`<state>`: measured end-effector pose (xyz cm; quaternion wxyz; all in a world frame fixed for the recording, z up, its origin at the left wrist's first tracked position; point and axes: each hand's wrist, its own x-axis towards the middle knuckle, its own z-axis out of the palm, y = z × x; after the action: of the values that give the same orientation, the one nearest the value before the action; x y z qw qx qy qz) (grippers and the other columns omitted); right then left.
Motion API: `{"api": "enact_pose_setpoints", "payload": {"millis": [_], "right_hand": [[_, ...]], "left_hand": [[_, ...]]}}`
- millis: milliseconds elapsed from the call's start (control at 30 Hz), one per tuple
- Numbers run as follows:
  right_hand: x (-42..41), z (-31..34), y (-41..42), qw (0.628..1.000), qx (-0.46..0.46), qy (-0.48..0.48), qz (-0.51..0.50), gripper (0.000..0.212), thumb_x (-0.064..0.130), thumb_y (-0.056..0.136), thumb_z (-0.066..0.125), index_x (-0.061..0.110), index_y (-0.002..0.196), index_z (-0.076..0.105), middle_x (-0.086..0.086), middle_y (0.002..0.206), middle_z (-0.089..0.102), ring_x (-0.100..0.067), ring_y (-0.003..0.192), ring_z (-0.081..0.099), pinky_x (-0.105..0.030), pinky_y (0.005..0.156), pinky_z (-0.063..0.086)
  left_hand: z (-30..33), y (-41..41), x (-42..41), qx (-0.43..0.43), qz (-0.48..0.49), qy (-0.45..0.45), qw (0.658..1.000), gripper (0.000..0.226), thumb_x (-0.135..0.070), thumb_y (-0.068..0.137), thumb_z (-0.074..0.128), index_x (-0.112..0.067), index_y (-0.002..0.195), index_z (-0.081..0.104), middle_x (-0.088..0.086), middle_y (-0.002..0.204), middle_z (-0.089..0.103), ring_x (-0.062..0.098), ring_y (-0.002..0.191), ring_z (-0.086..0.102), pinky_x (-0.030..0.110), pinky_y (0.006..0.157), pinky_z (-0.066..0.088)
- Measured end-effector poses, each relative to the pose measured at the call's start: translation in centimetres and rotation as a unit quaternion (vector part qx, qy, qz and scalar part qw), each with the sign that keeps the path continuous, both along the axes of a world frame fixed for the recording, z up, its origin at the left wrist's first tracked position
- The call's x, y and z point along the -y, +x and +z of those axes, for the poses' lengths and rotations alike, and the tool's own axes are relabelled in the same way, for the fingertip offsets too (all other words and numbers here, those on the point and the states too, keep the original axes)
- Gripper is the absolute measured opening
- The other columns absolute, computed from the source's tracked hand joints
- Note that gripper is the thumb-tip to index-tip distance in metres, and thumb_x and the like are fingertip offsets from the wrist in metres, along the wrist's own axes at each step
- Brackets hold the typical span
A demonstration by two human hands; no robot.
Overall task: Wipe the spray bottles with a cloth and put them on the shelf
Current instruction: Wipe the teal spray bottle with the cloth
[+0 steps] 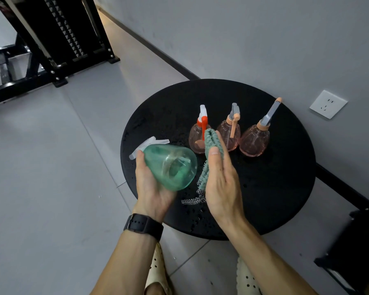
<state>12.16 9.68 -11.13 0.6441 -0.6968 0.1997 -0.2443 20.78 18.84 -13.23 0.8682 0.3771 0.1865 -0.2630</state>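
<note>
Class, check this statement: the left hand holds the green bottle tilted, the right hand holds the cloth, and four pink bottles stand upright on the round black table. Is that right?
One detail is wrong: the head view shows three pink bottles, not four, upright on the round black table. The rest holds: the left hand holds the green bottle tilted, and the right hand holds the cloth.

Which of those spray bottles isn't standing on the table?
The green spray bottle. The left hand holds it tipped on its side, base toward the camera, while the three pink bottles stand upright in a row on the round black table.
</note>
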Motion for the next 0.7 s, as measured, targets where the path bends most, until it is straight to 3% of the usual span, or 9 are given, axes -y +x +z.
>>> {"api": "enact_pose_setpoints", "payload": {"millis": [100,167,267,333,400,467,500,600,700], "right_hand": [[-0.2,-0.2,0.0,1.0,0.007,-0.027,-0.006,0.051,0.038,0.099,0.029,0.029,0.149,0.028,0.01,0.154,0.036,0.007,0.137,0.032,-0.018,0.112,0.03],[-0.5,-0.3,0.0,0.999,0.013,-0.05,-0.006,0.054,0.04,0.099,0.028,0.024,0.15,0.027,0.008,0.155,0.033,0.004,0.139,0.031,-0.024,0.114,0.031],[-1.0,-0.4,0.1,0.99,0.036,-0.134,0.0,0.056,0.039,0.099,0.026,0.018,0.151,0.021,0.003,0.159,0.024,-0.001,0.145,0.02,-0.026,0.118,0.025],[-1.4,-0.6,0.3,0.975,0.051,-0.217,0.009,0.053,0.031,0.101,0.027,0.011,0.15,0.017,-0.001,0.16,0.018,-0.006,0.148,0.013,-0.028,0.12,0.019],[-2.0,-1.0,0.4,0.956,0.054,-0.288,0.02,0.052,0.025,0.103,0.028,0.006,0.15,0.016,-0.004,0.16,0.016,-0.014,0.149,0.011,-0.036,0.121,0.019],[-2.4,-1.5,0.6,0.935,0.049,-0.349,0.023,0.051,0.022,0.102,0.029,0.003,0.149,0.017,-0.008,0.159,0.018,-0.019,0.15,0.01,-0.042,0.12,0.02],[-2.6,-1.8,0.6,0.925,0.047,-0.376,0.017,0.051,0.021,0.102,0.03,0.002,0.149,0.019,-0.01,0.159,0.019,-0.021,0.15,0.011,-0.044,0.12,0.021],[-2.8,-2.1,0.7,0.905,0.038,-0.423,0.005,0.053,0.019,0.101,0.032,0.001,0.148,0.019,-0.013,0.159,0.02,-0.024,0.149,0.011,-0.047,0.12,0.019],[-3.1,-2.4,0.8,0.888,0.045,-0.457,0.031,0.055,0.02,0.1,0.033,0.004,0.15,0.018,-0.01,0.159,0.02,-0.022,0.149,0.013,-0.046,0.119,0.019]], "left_hand": [[-0.7,0.5,-0.1,-0.019,0.019,-0.023,0.999,0.053,-0.055,0.103,0.027,-0.022,0.127,0.06,0.007,0.116,0.068,0.023,0.083,0.072,0.038,0.075,0.06],[-0.9,0.7,-0.1,-0.055,0.015,-0.049,0.997,0.061,-0.059,0.101,0.029,-0.017,0.136,0.056,0.008,0.127,0.066,0.026,0.093,0.071,0.042,0.074,0.06],[-0.6,0.2,0.2,-0.095,-0.006,-0.062,0.994,0.076,-0.065,0.098,0.029,-0.005,0.142,0.05,0.023,0.133,0.061,0.035,0.118,0.062,0.048,0.092,0.056],[-0.2,-0.3,0.6,-0.097,-0.022,-0.066,0.993,0.081,-0.064,0.1,0.024,0.004,0.13,0.055,0.028,0.122,0.066,0.036,0.109,0.068,0.046,0.093,0.054],[-0.2,-0.9,1.1,-0.077,-0.023,-0.061,0.995,0.078,-0.059,0.103,0.02,0.005,0.114,0.062,0.024,0.102,0.073,0.031,0.085,0.075,0.039,0.076,0.057],[-0.4,-1.1,1.3,-0.062,-0.023,-0.056,0.996,0.073,-0.053,0.105,0.022,0.004,0.1,0.067,0.021,0.089,0.075,0.027,0.073,0.076,0.031,0.062,0.061],[-0.6,-1.1,1.3,-0.061,-0.019,-0.051,0.997,0.071,-0.051,0.105,0.023,0.004,0.097,0.068,0.02,0.088,0.075,0.027,0.075,0.076,0.03,0.064,0.061],[-1.0,-1.1,1.0,-0.056,-0.036,-0.062,0.996,0.072,-0.052,0.105,0.022,0.001,0.103,0.071,0.019,0.105,0.074,0.028,0.099,0.072,0.035,0.095,0.052],[-0.6,-1.9,0.8,0.003,-0.059,-0.064,0.996,0.081,-0.041,0.108,0.012,-0.015,0.077,0.082,0.003,0.096,0.078,0.012,0.089,0.075,0.026,0.082,0.057]]}}
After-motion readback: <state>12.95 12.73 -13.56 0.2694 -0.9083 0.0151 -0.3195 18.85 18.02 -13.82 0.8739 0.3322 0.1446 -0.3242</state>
